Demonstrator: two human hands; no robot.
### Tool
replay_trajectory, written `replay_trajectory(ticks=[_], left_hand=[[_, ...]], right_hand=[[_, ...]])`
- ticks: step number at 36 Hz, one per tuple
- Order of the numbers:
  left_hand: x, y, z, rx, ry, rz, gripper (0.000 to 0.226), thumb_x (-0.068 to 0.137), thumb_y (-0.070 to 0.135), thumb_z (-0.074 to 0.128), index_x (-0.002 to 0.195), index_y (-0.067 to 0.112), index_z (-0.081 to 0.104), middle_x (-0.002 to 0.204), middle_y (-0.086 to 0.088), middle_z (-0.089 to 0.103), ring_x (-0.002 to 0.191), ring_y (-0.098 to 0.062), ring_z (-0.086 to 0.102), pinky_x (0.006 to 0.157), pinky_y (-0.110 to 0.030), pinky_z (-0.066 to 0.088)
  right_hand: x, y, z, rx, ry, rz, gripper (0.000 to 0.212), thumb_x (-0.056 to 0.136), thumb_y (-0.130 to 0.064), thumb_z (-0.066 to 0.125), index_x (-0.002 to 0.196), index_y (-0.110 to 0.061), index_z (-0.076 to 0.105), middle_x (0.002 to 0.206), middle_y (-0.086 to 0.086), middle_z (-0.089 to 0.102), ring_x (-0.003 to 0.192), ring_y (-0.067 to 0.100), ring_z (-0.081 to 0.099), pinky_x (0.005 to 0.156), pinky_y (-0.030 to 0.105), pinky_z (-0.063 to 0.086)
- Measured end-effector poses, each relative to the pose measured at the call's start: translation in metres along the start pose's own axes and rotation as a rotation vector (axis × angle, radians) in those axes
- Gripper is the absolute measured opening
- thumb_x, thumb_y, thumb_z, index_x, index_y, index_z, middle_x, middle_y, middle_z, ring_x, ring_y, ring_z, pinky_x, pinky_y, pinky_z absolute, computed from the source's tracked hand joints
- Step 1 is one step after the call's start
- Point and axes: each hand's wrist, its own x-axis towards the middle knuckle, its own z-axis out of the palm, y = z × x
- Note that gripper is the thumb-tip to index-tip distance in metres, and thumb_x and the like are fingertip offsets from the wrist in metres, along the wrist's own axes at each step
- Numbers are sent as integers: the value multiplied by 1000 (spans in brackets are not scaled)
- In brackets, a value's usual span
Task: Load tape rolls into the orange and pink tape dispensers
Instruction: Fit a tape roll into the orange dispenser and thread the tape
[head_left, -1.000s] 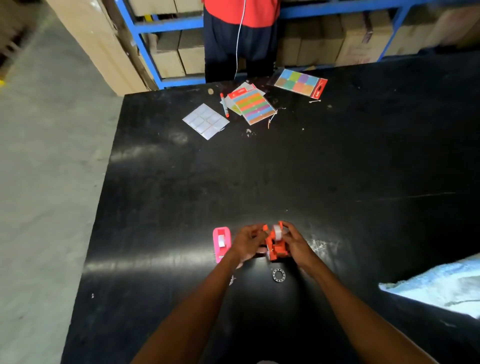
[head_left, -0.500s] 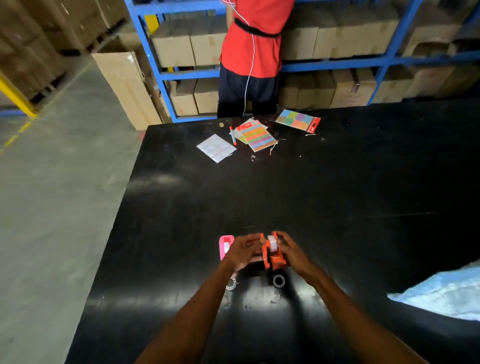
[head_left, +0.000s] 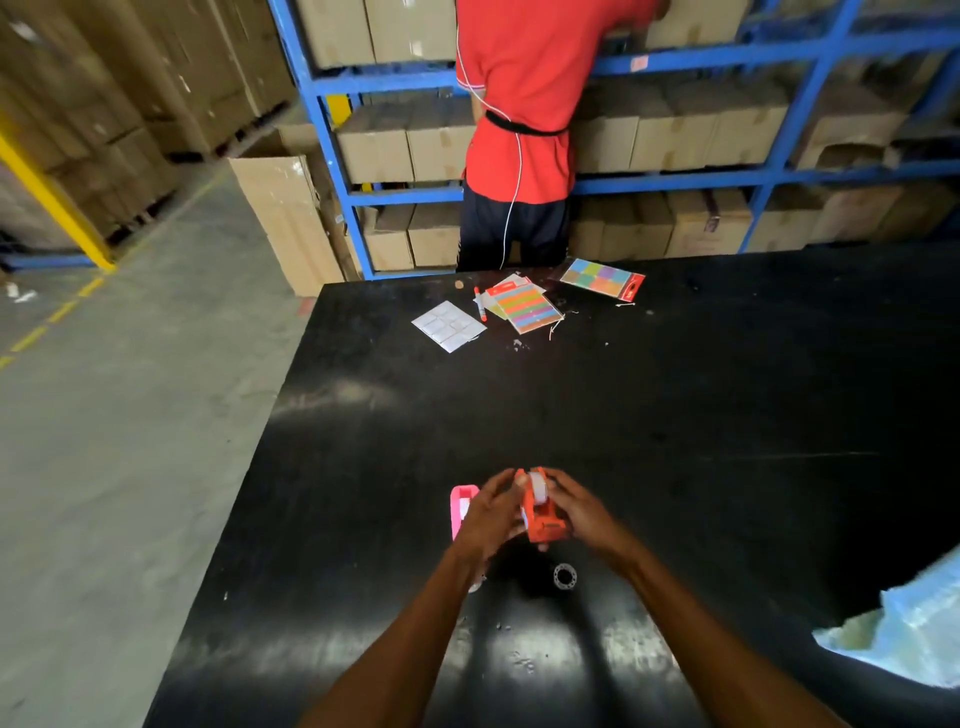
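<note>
Both hands hold the orange tape dispenser (head_left: 543, 514) a little above the black table (head_left: 675, 415). My left hand (head_left: 488, 514) grips its left side and my right hand (head_left: 579, 506) its right side. A whitish tape roll (head_left: 535, 486) sits in the dispenser's top, between my fingertips. The pink tape dispenser (head_left: 460, 506) lies flat on the table just left of my left hand, partly hidden by it. A small clear tape roll (head_left: 565, 577) lies on the table below the orange dispenser. Another small roll (head_left: 477, 586) peeks out beside my left wrist.
At the table's far edge lie a white label sheet (head_left: 449, 326), a red marker (head_left: 479, 303) and coloured sticky-note packs (head_left: 527, 309), (head_left: 602, 278). A person in a red shirt (head_left: 519, 104) stands beyond, at blue shelving with cardboard boxes. A pale plastic bag (head_left: 904, 634) lies at right.
The camera has tilted up, showing more of the shelving and the person. My hands lifted the orange dispenser slightly and stay closed around it; a second small roll came into view by my left wrist.
</note>
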Motion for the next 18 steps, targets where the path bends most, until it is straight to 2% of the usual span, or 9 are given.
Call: replay_trajectory(ticks=[1,2,4,5,8,10,12,15,18], left_hand=[[-4,-1,6,-10,-24,-6,52,96,54,51,118,9,63,97,-15,72,73,-23,70,61,-31,55],[-9,-1,12,-51,-37,-33,57,95,62,46,110,12,68,93,-13,73,75,-22,68,67,-34,53],[-12,-2,18,-173,-7,-94,57,98,61,38,103,17,73,95,-8,77,87,-20,72,88,-42,54],[-13,-2,17,-236,-10,-107,55,100,58,36,106,17,72,97,-7,78,90,-20,73,92,-43,53],[-14,6,13,-322,-44,-131,64,101,60,27,121,12,66,105,-10,77,94,-20,75,81,-37,60],[-14,9,8,-321,-39,-134,67,101,62,22,117,15,67,105,-10,77,92,-19,76,78,-35,61],[-13,10,7,-321,-51,-125,68,100,64,22,116,16,68,108,-11,77,95,-20,75,82,-36,60],[-11,9,6,-315,-16,-122,68,98,66,25,114,16,69,105,-13,77,93,-21,76,88,-39,57],[-7,7,8,-272,40,-99,64,98,66,30,109,17,70,97,-10,79,89,-20,75,85,-38,57]], right_hand=[[-1,-3,4,-45,16,-36,26,104,-9,42,121,-20,56,113,3,64,92,8,67,74,21,55],[-2,-3,9,-92,30,-78,28,104,-7,40,122,-21,55,119,3,64,104,12,65,88,20,52],[-2,-2,15,-154,51,-90,30,105,-12,38,126,-28,53,132,5,59,122,18,57,107,29,41],[1,-1,15,-218,64,-83,31,106,-19,37,129,-32,53,135,3,58,125,17,54,112,35,38],[-2,-10,10,-565,108,-78,36,103,-43,34,137,-45,47,121,-4,50,116,10,51,108,43,30],[-5,-19,8,-684,119,-143,36,101,-45,37,136,-49,44,114,-6,43,108,5,44,96,38,24],[-7,-26,7,-770,143,-227,35,100,-44,39,135,-48,46,114,-10,37,107,2,35,91,34,19],[-7,-30,5,-820,148,-291,34,100,-46,39,133,-47,48,117,-16,31,111,1,30,92,33,19],[-7,-30,7,-754,118,-251,34,102,-44,36,135,-44,46,121,-14,36,119,4,37,102,36,21]])
